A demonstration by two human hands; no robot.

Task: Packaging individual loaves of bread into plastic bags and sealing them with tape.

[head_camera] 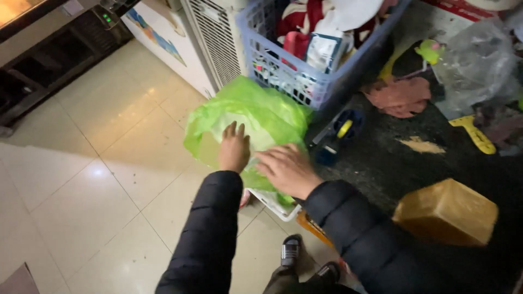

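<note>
My left hand [234,149] and right hand [287,170] lie open, fingers spread, flat on the green plastic bag [256,111] below the blue basket [305,76].

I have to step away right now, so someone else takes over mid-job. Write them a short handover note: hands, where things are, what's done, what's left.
Left hand: flat, fingers spread on the green plastic bag, not gripping.
Right hand: palm down on the bag's near edge, fingers loosely curled.
The bag is draped over a white bin on the tiled floor, just in front of the blue laundry basket.
Done: bag is spread over the bin's top.
Left: its edges look loose and crumpled; whether it sits fully inside the rim is hidden by the hands.
</note>
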